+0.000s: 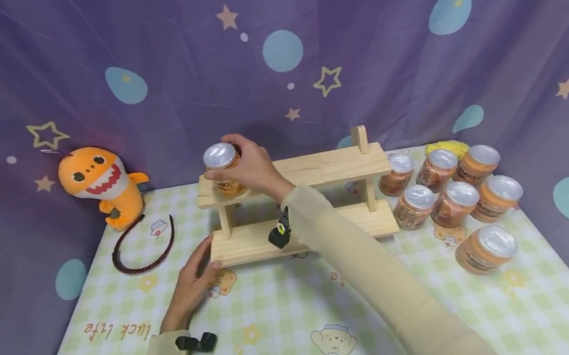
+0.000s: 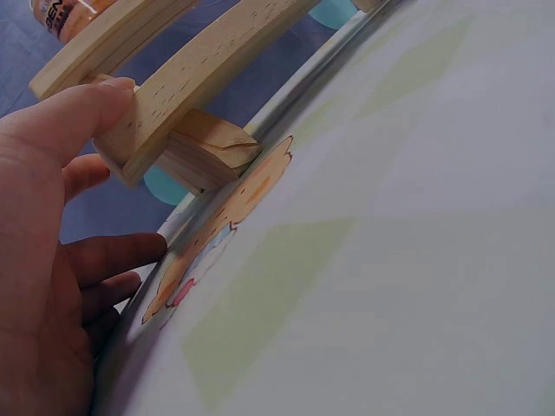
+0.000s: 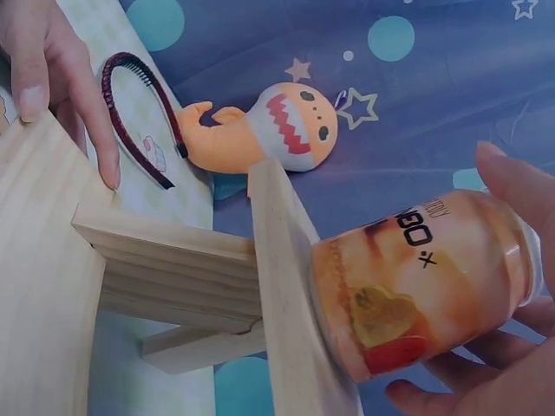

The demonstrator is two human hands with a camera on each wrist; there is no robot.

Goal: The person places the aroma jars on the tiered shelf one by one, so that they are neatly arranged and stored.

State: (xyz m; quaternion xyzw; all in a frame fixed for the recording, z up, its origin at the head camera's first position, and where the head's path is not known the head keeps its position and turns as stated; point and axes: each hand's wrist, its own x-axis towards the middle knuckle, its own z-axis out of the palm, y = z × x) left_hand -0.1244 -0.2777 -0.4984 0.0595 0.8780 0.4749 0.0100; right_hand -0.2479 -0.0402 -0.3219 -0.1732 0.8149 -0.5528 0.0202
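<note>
One jar is at the left end of the shelf's upper board in the head view, roughly upright, and the right hand grips it, thumb across the front and fingers round the back. The left hand is at the left end of the lower board, thumb against its front corner. Seven other jars stand on the cloth to the right, six grouped beside the shelf and one nearer the person; a yellow thing lies behind them. To the left, an orange toy leans by the curtain, with a dark hairband in front of it.

The left wrist view shows the left thumb pressed on the lower board and the forefinger at its end, lightly holding that corner; the other fingers are spread loosely, clear of the wood. Part of a jar shows at the top left.

In the right wrist view the right hand is partly cut off, but its thumb and fingers curve about the jar near the lid, and the jar's base appears to meet the upper board
</note>
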